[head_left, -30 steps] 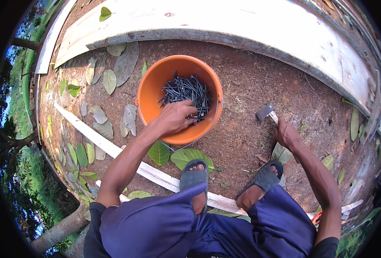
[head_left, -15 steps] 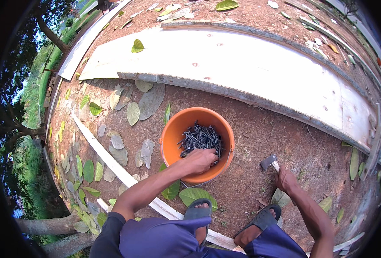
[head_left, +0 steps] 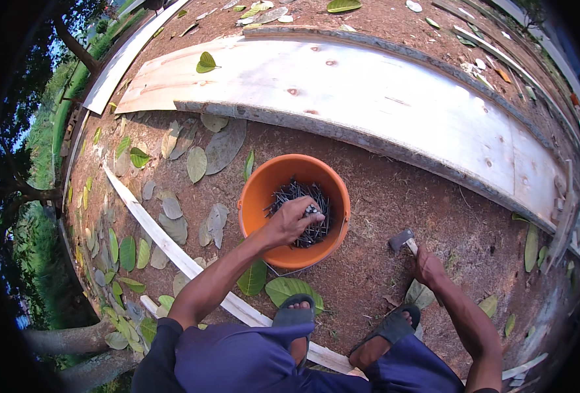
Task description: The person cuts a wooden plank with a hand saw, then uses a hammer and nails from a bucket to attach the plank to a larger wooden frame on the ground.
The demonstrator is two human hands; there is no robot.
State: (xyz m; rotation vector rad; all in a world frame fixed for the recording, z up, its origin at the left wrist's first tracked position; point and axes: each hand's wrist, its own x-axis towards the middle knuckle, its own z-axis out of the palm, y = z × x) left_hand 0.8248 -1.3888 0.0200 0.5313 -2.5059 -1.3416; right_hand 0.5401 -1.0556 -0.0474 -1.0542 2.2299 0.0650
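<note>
An orange bucket (head_left: 254,180) stands on the reddish-brown ground in front of my feet, with a heap of loose dark nails (head_left: 296,190) in it. My left hand (head_left: 291,220) is over the heap, inside the rim, its fingers closed around a small bunch of nails whose ends show by the thumb. Off to the right of the bucket, my right hand (head_left: 429,266) grips a hammer (head_left: 402,240) by its pale handle. Its dark head points up and left, above the soil.
A long pale wooden panel (head_left: 394,111) with bark-edged boards lies beyond the bucket. A narrow wooden strip (head_left: 165,245) runs from the left towards my sandals (head_left: 293,314). Fallen leaves (head_left: 197,164) litter the ground, and tree trunks (head_left: 74,340) stand at lower left.
My left hand has lifted slightly out of the nail heap, and a bunch of nails now shows in its fingers. The right hand still holds the hammer. The view has shifted slightly.
</note>
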